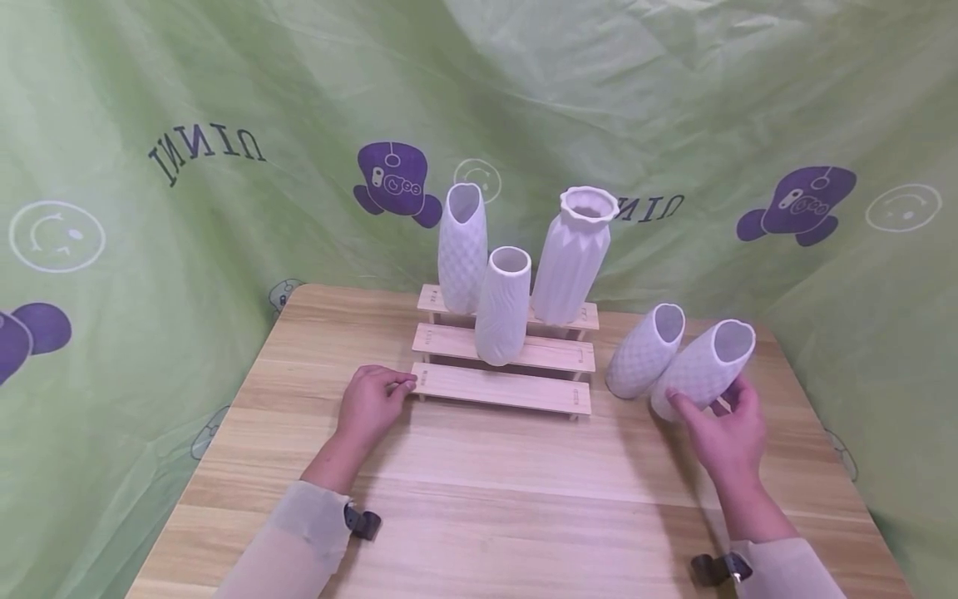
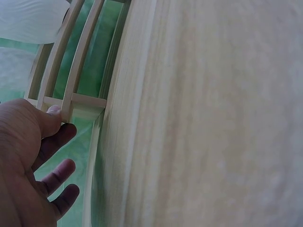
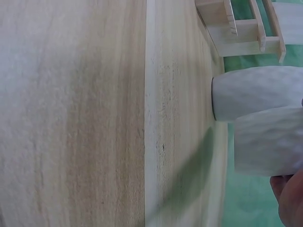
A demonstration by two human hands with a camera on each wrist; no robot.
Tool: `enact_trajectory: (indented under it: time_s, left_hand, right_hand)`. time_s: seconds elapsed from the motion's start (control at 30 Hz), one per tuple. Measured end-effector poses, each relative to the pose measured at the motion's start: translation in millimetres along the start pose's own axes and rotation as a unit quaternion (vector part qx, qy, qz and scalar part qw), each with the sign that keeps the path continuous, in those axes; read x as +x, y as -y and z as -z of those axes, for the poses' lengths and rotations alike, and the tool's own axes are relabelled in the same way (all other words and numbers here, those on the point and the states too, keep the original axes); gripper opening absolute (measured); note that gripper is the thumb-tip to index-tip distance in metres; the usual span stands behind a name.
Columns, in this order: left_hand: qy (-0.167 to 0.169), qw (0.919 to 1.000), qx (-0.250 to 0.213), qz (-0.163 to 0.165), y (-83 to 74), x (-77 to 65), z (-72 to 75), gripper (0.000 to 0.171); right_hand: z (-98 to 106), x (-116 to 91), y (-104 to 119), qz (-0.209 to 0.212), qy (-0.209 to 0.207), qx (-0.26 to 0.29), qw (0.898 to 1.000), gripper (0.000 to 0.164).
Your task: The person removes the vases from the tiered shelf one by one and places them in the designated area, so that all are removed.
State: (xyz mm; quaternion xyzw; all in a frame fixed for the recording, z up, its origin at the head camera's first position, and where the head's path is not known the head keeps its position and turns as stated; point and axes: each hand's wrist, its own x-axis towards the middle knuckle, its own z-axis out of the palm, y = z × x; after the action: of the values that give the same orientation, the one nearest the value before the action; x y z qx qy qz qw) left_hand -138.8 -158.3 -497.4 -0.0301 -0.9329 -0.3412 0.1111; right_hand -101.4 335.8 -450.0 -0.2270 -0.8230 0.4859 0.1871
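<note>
My right hand (image 1: pixel 732 441) grips a white vase (image 1: pixel 702 373) with a diamond-textured side, thumb at the front and fingers round the far right side. In the right wrist view this vase's base hangs off the tabletop. Close by on its left stands a similar white vase (image 1: pixel 642 356). My left hand (image 1: pixel 372 403) pinches the left end of the lowest shelf of a three-step wooden rack (image 1: pixel 501 389) between thumb and index finger. A leaf-patterned vase (image 1: pixel 503 312) stands on the middle step. The top step holds a slant-mouthed vase (image 1: pixel 462 258) and a fluted, ruffle-rimmed vase (image 1: pixel 570 262).
The wood-grain table (image 1: pixel 479 507) extends in front of the rack and to both sides. A green printed cloth (image 1: pixel 314 75) hangs behind the table and along its left and right sides. Dark straps with small devices sit at both wrists.
</note>
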Motion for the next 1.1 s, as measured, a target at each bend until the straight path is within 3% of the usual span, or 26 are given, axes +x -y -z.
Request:
enact_trajectory:
  time_s: [0.4,1.1]
  left_hand:
    - [0.002,1.0,-0.003,0.002,-2.3,1.2,0.2,0.009]
    - [0.001,1.0,-0.007,-0.001,-2.7,-0.1,1.9,0.009]
  right_hand:
    - [-1,12,-3,-0.047,0.02,-0.021,0.998,0.099]
    - [-7,25,-13,-0.059,0.034,-0.03,0.997,0.106]
